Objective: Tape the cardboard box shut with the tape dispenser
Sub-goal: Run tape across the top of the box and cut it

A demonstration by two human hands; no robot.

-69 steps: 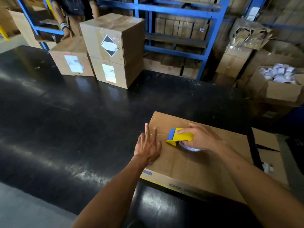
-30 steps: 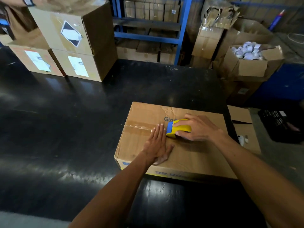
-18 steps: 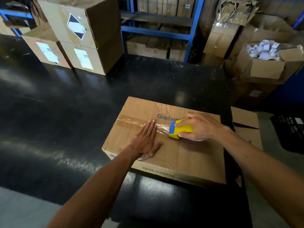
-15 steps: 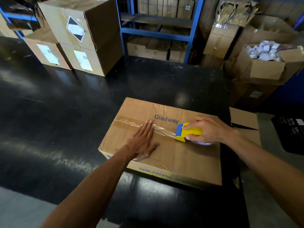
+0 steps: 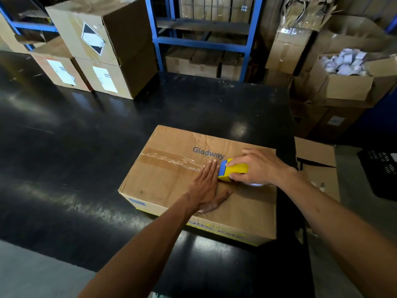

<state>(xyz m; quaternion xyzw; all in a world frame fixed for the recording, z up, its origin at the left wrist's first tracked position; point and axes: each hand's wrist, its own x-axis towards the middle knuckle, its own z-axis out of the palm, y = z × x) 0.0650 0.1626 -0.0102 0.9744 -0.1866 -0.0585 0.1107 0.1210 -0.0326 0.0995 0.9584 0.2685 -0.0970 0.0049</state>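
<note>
A flat brown cardboard box (image 5: 167, 179) printed "Glodway" lies on the black table (image 5: 86, 147) in front of me. A strip of clear, wrinkled tape (image 5: 171, 161) runs along its centre seam from the left edge. My right hand (image 5: 257, 166) grips the yellow and blue tape dispenser (image 5: 233, 169) and holds it down on the seam. My left hand (image 5: 207, 186) lies flat on the box lid, fingers together, fingertips on the tape right beside the dispenser's blue front.
Three labelled cardboard boxes (image 5: 101, 50) are stacked at the table's far left. Blue shelving (image 5: 202, 41) with cartons stands behind. To the right are an open carton of white packets (image 5: 345, 78), a flat cardboard piece (image 5: 315, 160) and a black crate (image 5: 380, 173).
The dispenser has travelled right along the seam, leaving more tape behind it. My left hand has slid right after it, pressing the tape. The view also shifted.
</note>
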